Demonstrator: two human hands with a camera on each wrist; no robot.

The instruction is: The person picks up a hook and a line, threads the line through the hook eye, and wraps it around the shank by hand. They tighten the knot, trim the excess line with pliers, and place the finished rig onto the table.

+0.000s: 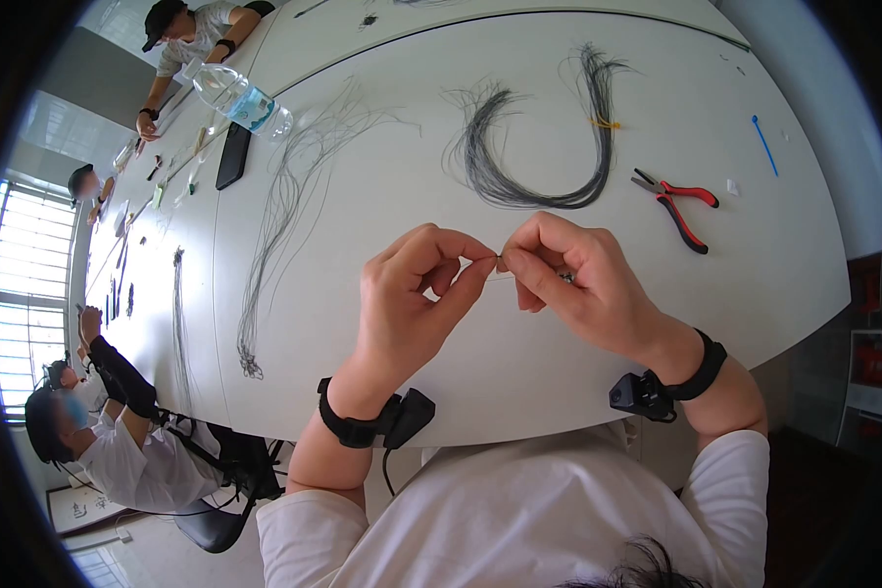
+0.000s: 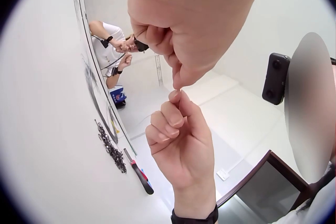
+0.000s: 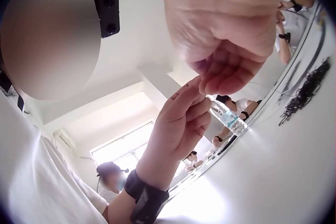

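Note:
My left hand and right hand meet fingertip to fingertip above the table. Thumb and forefinger of each pinch a tiny dark piece between them; it is too small to tell its kind. Both wrist views show the fingertips together, the piece mostly hidden by them. A heap of small black pieces lies on the table, largely covered by my right hand in the head view. Beyond the hands lies a curved bundle of thin dark strands with a yellow tie.
Red-handled pliers and a blue cable tie lie on the right. Looser strands spread on the left, near a black phone and a water bottle. Other people sit along the table.

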